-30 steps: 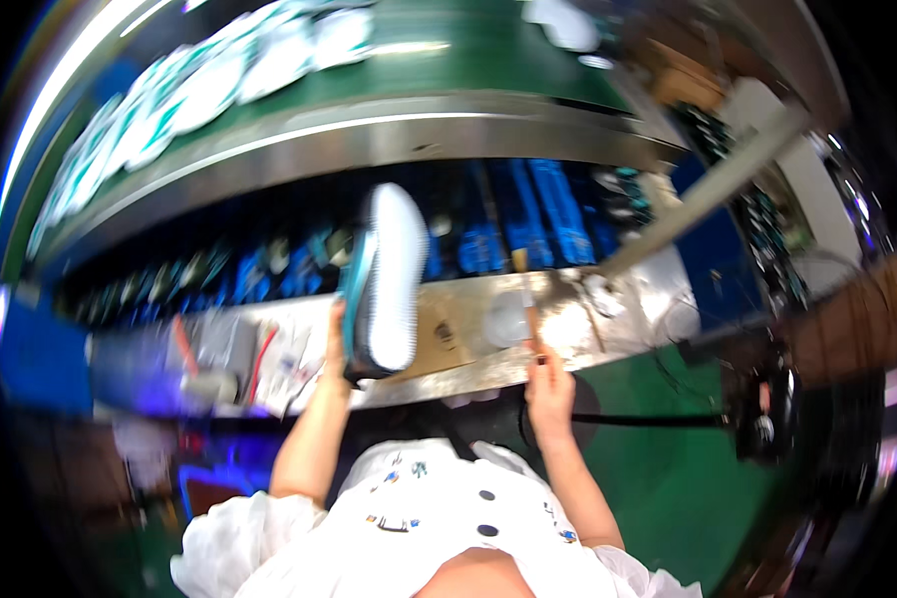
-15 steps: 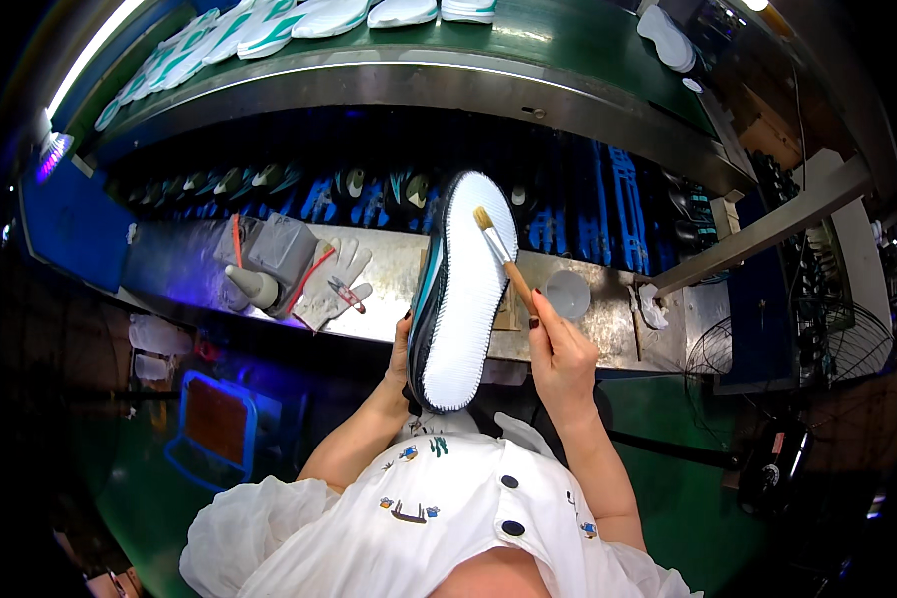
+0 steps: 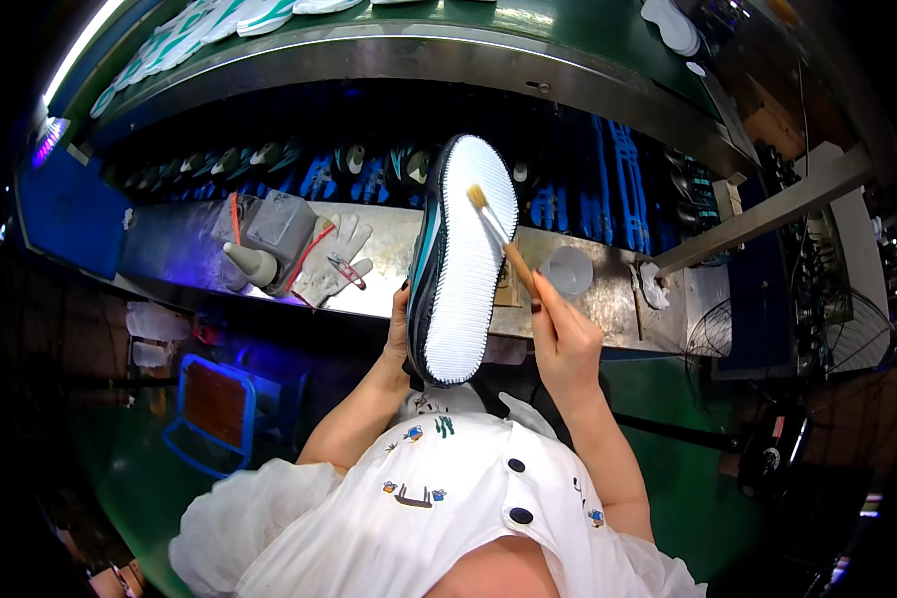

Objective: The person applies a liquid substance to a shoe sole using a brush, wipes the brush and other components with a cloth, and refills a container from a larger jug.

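Note:
A shoe (image 3: 458, 289) is held up in front of me, its white ribbed bottom facing me and its dark and teal upper showing along the left edge. My left hand (image 3: 399, 324) grips it from the left side near the lower end; most of the fingers are hidden behind it. In my right hand (image 3: 568, 344) is a paint brush (image 3: 520, 267), its wooden handle pinched between thumb and fingers. The tan bristles touch the white bottom in its upper part. Behind the brush handle a translucent cup (image 3: 567, 270) stands on the metal bench (image 3: 389, 249).
Left on the bench are a work glove (image 3: 337, 261), a small pair of thread snips (image 3: 346, 270), a grey cone-shaped bottle (image 3: 251, 265) and a clear box (image 3: 280, 225). Beyond, a green conveyor belt (image 3: 409, 30) carries white soles. A slanted metal post (image 3: 767, 209) stands right, near a fan guard (image 3: 728, 324).
The shoe and both hands sit a little higher in the picture, as does the bench. The brush tip has shifted slightly left across the white bottom.

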Available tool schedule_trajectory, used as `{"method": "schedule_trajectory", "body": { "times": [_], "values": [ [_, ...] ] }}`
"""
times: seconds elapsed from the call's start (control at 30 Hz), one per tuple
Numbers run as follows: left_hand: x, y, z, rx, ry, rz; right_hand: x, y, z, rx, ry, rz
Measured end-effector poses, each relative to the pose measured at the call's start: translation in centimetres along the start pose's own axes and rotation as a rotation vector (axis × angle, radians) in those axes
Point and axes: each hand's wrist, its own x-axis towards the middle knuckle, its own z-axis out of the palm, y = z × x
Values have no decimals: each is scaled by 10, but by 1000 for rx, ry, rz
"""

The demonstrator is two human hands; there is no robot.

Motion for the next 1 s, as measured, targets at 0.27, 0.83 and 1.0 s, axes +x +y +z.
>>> {"method": "schedule_trajectory", "body": {
  "times": [0.27, 0.83, 1.0],
  "values": [
    [3, 6, 0, -27, -23, 45, -2, -1, -19, 116, 168, 98],
    [3, 12, 11, -84, 70, -30, -26, 0, -17, -420, 46, -485],
    [6, 8, 10, -92, 0, -43, -13, 5, -5, -496, 89, -498]
  ]
}}
